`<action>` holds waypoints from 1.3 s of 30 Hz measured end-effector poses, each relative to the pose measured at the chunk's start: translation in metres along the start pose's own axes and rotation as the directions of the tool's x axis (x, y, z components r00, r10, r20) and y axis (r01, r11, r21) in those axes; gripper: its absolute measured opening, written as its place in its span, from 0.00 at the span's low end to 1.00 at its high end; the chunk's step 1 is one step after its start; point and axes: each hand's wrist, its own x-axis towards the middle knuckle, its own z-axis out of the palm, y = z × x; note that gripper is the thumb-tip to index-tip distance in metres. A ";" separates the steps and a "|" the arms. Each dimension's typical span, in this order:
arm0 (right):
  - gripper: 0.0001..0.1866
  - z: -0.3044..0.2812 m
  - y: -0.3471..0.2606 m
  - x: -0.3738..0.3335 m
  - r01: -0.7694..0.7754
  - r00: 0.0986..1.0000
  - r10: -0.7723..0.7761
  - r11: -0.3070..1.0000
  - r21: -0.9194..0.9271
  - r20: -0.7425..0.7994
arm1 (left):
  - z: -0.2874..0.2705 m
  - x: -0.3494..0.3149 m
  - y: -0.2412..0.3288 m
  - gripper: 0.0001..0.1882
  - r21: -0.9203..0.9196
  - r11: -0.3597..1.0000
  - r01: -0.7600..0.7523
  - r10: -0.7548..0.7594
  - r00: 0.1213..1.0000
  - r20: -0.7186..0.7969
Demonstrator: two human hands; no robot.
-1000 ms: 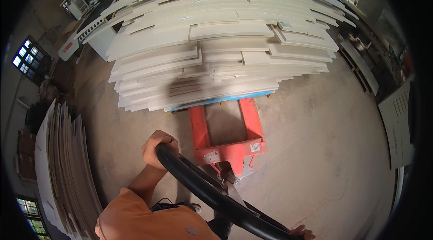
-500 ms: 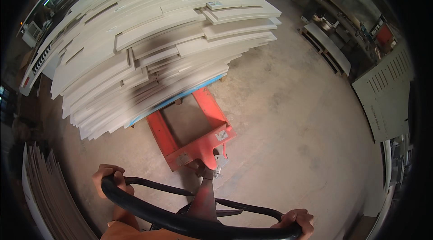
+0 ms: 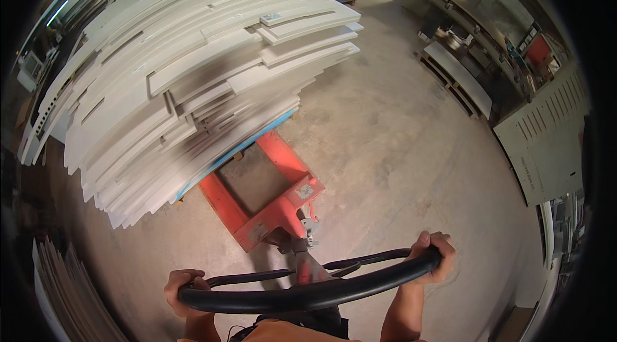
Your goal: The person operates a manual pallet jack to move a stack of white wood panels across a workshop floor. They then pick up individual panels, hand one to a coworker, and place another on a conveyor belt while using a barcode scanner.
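Observation:
My left hand (image 3: 182, 292) is wrapped round the left end of a black pallet jack handle (image 3: 308, 297). Round the right end of the same handle, my right hand (image 3: 439, 256) is closed too. A dark shaft runs forward from the handle to the red pallet jack (image 3: 283, 213). Its two forks reach under a big stack of white boards (image 3: 193, 72), and their far ends are hidden beneath it. Between the forks and the boards shows a blue strip (image 3: 257, 139) along the stack's bottom edge. The boards lie unevenly, with ends sticking out at different lengths.
More boards (image 3: 71, 290) stand on edge at the lower left. To the right are a low pallet with a flat panel (image 3: 457, 75), a long workbench (image 3: 463, 4) and a pale slotted panel (image 3: 543, 136). Concrete floor (image 3: 398, 168) lies between the stack and these.
The handle has swung, its right end rising and its left end dropping in the view. The jack and board stack now sit farther left and look turned. Both hands keep their hold.

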 end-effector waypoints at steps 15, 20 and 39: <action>0.18 0.154 0.067 0.021 -0.041 0.936 -0.097 0.924 0.380 0.338 | 0.109 0.042 -0.128 0.02 0.405 0.909 0.095 0.053 0.939 -0.340; 0.17 0.271 -0.014 -0.010 -0.019 0.936 -0.111 0.932 0.361 0.334 | 0.039 0.083 -0.230 0.03 0.418 0.904 0.083 0.071 0.938 -0.339; 0.09 0.284 -0.562 -0.178 0.082 0.985 -0.105 0.984 -0.161 -0.140 | -0.485 0.091 -0.424 0.19 -0.025 0.995 0.095 -0.093 0.992 0.090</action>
